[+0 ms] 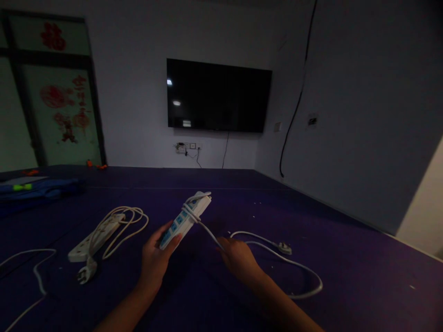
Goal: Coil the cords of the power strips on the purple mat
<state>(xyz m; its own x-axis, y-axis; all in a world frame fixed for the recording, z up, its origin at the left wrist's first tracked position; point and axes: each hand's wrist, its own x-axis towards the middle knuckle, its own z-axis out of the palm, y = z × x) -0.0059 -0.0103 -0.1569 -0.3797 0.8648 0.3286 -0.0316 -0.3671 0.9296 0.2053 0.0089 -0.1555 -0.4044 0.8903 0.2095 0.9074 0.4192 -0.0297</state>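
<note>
My left hand [156, 258] is closed round the near end of a white power strip [185, 219] with blue sockets, holding it above the purple surface. Its white cord [204, 228] is looped round the strip's far half. My right hand [237, 257] pinches that cord just right of the strip. From there the cord trails right in a loop [304, 276] across the surface and ends in a plug [284, 249].
A second white power strip [95, 237] with coiled cord and plug [86, 273] lies at the left on the purple surface [346, 258]. Another white cord [34, 267] runs at the far left. Blue items [38, 189] sit at the back left. A wall-mounted TV [218, 96] hangs ahead.
</note>
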